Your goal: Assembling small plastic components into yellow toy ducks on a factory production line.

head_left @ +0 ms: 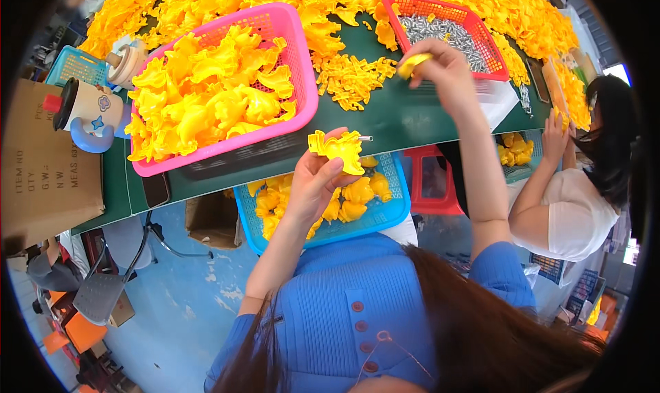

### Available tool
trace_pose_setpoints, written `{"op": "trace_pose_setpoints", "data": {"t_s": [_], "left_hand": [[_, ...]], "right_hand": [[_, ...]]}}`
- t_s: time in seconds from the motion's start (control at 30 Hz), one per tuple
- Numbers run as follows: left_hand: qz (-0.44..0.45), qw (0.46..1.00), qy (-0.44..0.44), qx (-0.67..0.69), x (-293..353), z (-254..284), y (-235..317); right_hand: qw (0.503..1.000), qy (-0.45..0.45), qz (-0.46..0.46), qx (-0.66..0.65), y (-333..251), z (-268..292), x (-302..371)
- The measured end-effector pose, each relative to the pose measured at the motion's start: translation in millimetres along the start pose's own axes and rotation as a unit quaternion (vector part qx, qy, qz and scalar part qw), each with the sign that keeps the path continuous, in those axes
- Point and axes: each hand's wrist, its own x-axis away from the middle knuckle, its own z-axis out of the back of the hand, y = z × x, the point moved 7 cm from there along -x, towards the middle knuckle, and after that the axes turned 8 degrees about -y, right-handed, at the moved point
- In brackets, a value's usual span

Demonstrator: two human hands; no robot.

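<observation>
My left hand holds a yellow plastic shell piece between thumb and fingers, above the table's front edge. A thin metal pin sticks out from the shell's right side. Over the table, my right hand pinches a yellow plastic piece, somewhat smeared by motion. That hand is in front of a red basket of small metal pins. Just left of it lies a pile of small yellow pieces. Below my left hand, a blue basket holds yellow assembled-looking shapes.
A pink basket full of yellow shells stands on the green table. Behind it, yellow parts are heaped. At left are a cup, a phone and a cardboard box. A co-worker sits at right near a red stool.
</observation>
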Motion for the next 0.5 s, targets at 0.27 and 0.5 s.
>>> {"op": "trace_pose_setpoints", "data": {"t_s": [0.27, 0.5], "left_hand": [[-0.004, 0.999, 0.017, -0.038, 1.3, -2.3, 3.3], [-0.036, 0.994, 0.068, -0.072, 4.4, 2.7, 6.3]], "right_hand": [[0.991, -0.038, -0.054, -0.114, 8.9, -86.6, 25.3], [0.986, -0.034, 0.077, 0.145, -15.4, -95.7, 29.4]]}}
